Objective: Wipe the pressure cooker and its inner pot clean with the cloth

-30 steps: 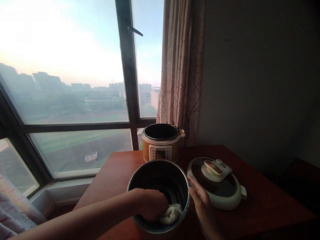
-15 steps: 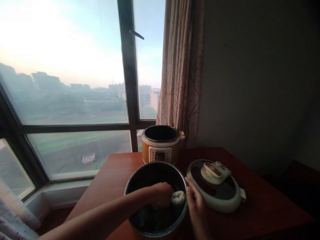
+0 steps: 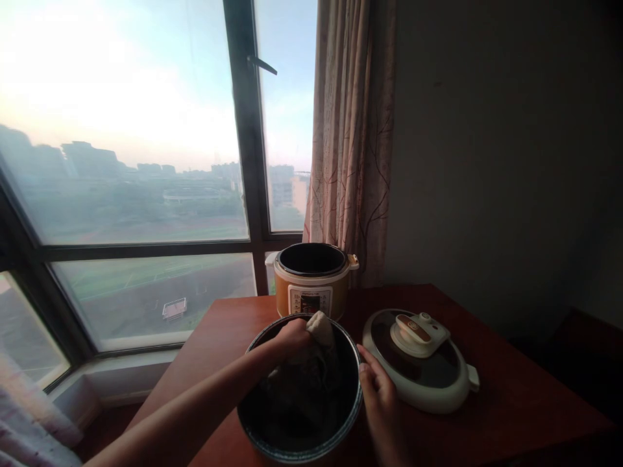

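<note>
A dark inner pot [image 3: 302, 425] with a pale rim stands tilted toward me at the table's near side. Inside its far wall, my left hand [image 3: 293, 338] is closed on a whitish cloth [image 3: 321, 329], part of which hangs down into the pot. My right hand [image 3: 378, 384] grips the pot's right rim, thumb and fingers on the edge. Just behind the pot sits the orange-and-white electric pressure cooker body [image 3: 283, 295], lidless, its control panel facing me. To the right, near my right hand, lies its round lid [image 3: 433, 392] with a white knob on top.
All this rests on a reddish-brown table [image 3: 511, 395]. Beyond it are a large window [image 3: 146, 194] at left and a patterned curtain [image 3: 348, 143]. A dark wall [image 3: 487, 162] fills the right side.
My left hand has moved with the cloth from the pot's right inner side up and left to its far wall. My right hand still grips the rim; the pot has shifted slightly left.
</note>
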A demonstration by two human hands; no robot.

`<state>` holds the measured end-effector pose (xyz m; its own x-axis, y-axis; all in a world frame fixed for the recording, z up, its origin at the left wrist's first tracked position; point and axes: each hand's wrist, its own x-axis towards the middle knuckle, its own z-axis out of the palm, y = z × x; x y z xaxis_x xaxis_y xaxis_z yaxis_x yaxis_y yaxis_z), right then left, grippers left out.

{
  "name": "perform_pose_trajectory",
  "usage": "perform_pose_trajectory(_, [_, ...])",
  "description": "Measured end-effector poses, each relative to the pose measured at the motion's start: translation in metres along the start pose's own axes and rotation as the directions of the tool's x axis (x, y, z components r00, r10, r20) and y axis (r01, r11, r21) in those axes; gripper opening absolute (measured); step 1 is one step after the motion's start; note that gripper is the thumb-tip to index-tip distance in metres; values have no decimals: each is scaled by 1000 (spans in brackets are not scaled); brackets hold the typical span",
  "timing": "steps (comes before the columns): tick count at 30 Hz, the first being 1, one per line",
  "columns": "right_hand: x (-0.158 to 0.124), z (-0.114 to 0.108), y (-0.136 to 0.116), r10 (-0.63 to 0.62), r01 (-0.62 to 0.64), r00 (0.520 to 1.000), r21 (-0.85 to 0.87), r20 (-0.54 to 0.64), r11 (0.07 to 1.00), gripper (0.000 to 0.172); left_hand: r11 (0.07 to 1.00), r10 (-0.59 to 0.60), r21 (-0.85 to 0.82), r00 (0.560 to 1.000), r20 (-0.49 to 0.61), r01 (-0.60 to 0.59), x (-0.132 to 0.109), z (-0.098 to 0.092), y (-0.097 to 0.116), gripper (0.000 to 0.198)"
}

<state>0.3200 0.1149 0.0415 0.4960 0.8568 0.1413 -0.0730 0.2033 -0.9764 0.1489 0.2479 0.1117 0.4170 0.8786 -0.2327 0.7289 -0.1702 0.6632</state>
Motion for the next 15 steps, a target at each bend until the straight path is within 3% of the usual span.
perform_pose_trajectory(5, [0,2,3,17,-17,1000,14,8,1000,56,979,41,195,996,75,-55,-13,20,28,25])
perform_pose_trajectory(10, [5,1,7,4,-3,1000,25,-17,1000,55,891,113,403,962,247,-208,-44,32,49,23])
perform_pose_trajectory(15, [18,1,3,35,-34,999,20,-18,999,70,630,144,574,805,575,-523,-70,17,38,14])
